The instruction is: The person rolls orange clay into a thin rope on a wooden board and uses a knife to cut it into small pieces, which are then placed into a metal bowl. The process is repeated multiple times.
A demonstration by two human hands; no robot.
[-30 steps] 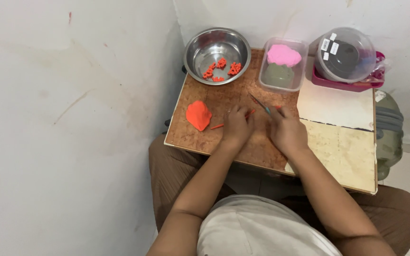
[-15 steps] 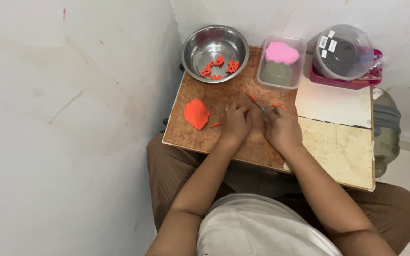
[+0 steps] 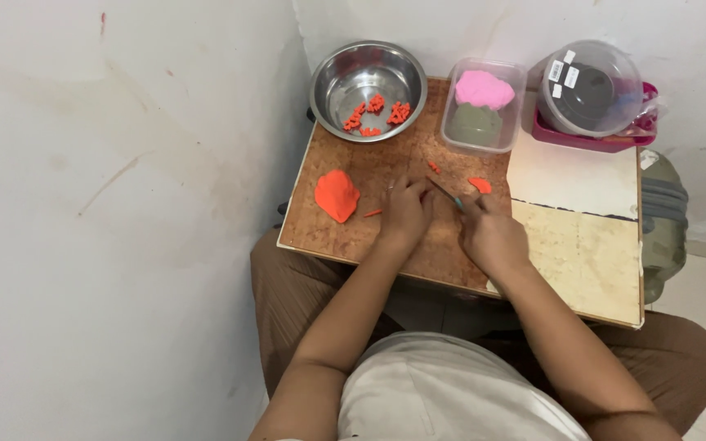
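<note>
Orange clay lump (image 3: 337, 195) (flattened, glossy) beside left hand (image 3: 404, 211); right hand (image 3: 490, 233) closed around thin tool (image 3: 444, 193).

I log a bright orange clay lump (image 3: 337, 195), with orange bits (image 3: 376, 114) in the silver steel bowl (image 3: 333, 75). The surface (image 3: 386, 163) is mottled brown on my left, cream and white on my right. The clear tub (image 3: 518, 98) holds pink clay (image 3: 484, 88) over grey-green clay (image 3: 475, 124). The tray (image 3: 586, 140) is magenta. Trousers (image 3: 279, 310) brown, shirt (image 3: 443, 392) off-white, wall (image 3: 124, 204) stained white.
</note>
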